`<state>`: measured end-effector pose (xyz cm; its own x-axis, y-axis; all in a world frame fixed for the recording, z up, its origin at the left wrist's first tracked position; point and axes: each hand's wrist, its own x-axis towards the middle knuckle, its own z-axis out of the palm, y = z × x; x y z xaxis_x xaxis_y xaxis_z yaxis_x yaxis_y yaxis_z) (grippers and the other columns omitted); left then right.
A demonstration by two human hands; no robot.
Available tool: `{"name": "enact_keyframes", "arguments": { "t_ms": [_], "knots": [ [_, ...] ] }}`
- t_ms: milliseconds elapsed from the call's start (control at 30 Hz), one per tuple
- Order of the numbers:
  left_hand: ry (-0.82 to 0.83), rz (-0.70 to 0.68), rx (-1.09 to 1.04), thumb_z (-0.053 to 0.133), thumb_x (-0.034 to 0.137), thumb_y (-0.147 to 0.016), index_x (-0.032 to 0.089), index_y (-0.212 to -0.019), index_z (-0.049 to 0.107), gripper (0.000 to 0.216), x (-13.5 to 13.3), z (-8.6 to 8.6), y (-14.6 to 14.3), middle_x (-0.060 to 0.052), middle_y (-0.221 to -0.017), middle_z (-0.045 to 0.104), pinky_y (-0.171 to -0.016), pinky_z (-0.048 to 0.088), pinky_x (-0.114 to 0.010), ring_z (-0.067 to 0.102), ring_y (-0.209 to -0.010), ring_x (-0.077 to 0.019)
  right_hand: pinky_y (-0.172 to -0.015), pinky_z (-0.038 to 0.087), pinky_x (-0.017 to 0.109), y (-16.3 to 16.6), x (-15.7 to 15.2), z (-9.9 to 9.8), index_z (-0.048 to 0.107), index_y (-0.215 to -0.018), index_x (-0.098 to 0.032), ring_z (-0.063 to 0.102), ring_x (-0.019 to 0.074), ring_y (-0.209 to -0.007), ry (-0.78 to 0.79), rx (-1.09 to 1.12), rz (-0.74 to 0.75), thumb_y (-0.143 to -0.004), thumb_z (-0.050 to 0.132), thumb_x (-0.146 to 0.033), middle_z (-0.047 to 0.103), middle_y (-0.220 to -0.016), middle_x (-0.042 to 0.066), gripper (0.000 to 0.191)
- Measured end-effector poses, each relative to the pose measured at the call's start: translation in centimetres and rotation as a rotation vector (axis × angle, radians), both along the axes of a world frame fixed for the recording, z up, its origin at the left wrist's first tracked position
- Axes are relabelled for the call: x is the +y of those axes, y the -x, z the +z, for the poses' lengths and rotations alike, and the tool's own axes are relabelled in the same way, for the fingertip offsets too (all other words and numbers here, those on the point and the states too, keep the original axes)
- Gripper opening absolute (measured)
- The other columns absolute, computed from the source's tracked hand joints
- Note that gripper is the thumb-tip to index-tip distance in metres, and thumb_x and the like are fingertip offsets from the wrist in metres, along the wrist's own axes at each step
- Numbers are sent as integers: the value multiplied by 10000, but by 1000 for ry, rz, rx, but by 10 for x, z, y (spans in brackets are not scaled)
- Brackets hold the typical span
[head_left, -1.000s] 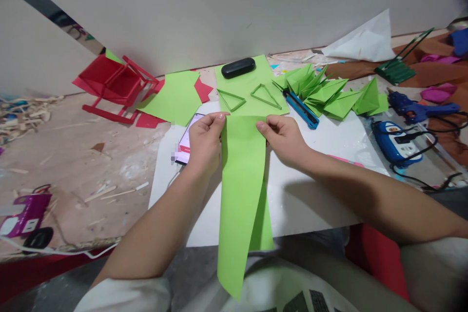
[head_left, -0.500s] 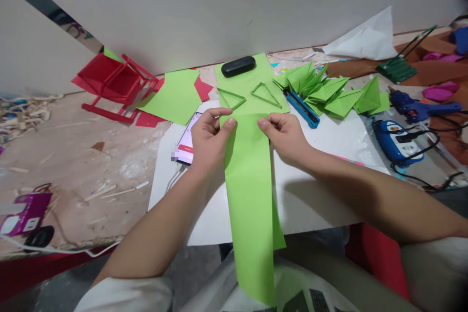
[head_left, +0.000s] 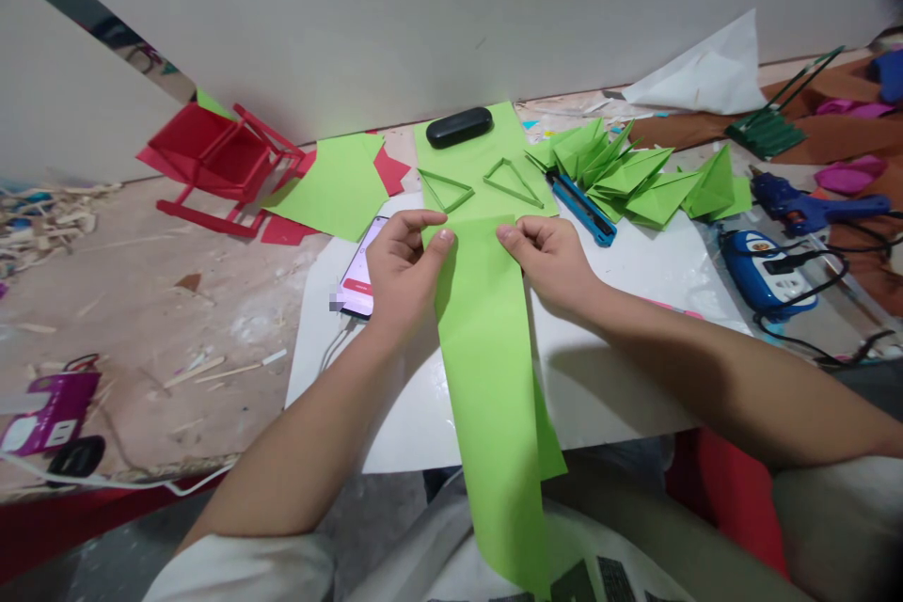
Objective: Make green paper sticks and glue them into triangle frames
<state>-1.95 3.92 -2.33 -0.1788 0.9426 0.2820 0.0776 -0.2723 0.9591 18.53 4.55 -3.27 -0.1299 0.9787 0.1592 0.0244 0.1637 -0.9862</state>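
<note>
A long strip of green paper [head_left: 486,348] hangs from both hands down over the table's front edge toward my lap. My left hand [head_left: 409,259] pinches its far left corner between thumb and fingers. At the far right corner, my right hand [head_left: 546,259] grips the same edge, thumb on top. A second green layer shows behind the strip's lower right side. Just beyond the hands lie two thin folded green paper triangles, a left one [head_left: 446,191] and a right one [head_left: 514,183]. Beside my left hand rests a phone [head_left: 358,282] with its screen lit.
A black case [head_left: 459,127] sits at the back. To the right are a blue utility knife [head_left: 582,207], folded green paper pieces [head_left: 627,174], a blue glue gun [head_left: 811,205] and a corded blue power socket [head_left: 766,273]. A red miniature rocking chair [head_left: 218,165] stands left.
The lower end of the green paper strip has swung slightly to the right, along with the layer behind it. Both hands keep their hold in nearly the same place.
</note>
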Motion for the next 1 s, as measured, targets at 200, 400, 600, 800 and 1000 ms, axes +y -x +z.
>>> {"name": "enact_keyframes", "arguments": {
  "t_ms": [200,400,600,800,1000],
  "knots": [
    [-48,14,16,1004,635,-817,249,-935,807,449,2,-3,1,-18,-822,695,-625,395,-309,534,-684,-145,-572,262,320,0,0,3,496,-631,-243,305,120,-608,6,30,-6,-835,752,-971,355,-606,-53,798],
    [-65,21,23,1000,626,-827,234,-932,801,453,1,0,0,-62,-926,764,-706,485,-311,644,-801,-171,-593,275,318,0,1,-1,509,-650,-237,342,127,-633,25,45,-9,-836,753,-970,376,-631,-46,795],
    [-5,40,15,1028,579,-797,223,-903,815,428,2,-1,1,-20,-781,686,-567,351,-307,491,-636,-129,-598,274,324,0,1,-1,544,-678,-236,313,127,-634,-34,22,-16,-893,744,-915,377,-637,-47,741],
    [-15,27,-14,1052,514,-759,224,-855,833,376,5,-3,4,-33,-806,745,-619,441,-287,585,-679,-138,-612,278,326,-1,1,0,508,-690,-243,312,126,-638,-72,-32,-12,-985,738,-743,369,-646,-51,624],
    [-7,61,17,1043,404,-753,216,-816,823,296,5,-2,5,-27,-787,748,-614,455,-287,587,-658,-131,-598,271,329,0,-1,-4,546,-758,-244,341,127,-626,-32,-49,-46,-987,767,-689,410,-665,-51,547]
  ]
}}
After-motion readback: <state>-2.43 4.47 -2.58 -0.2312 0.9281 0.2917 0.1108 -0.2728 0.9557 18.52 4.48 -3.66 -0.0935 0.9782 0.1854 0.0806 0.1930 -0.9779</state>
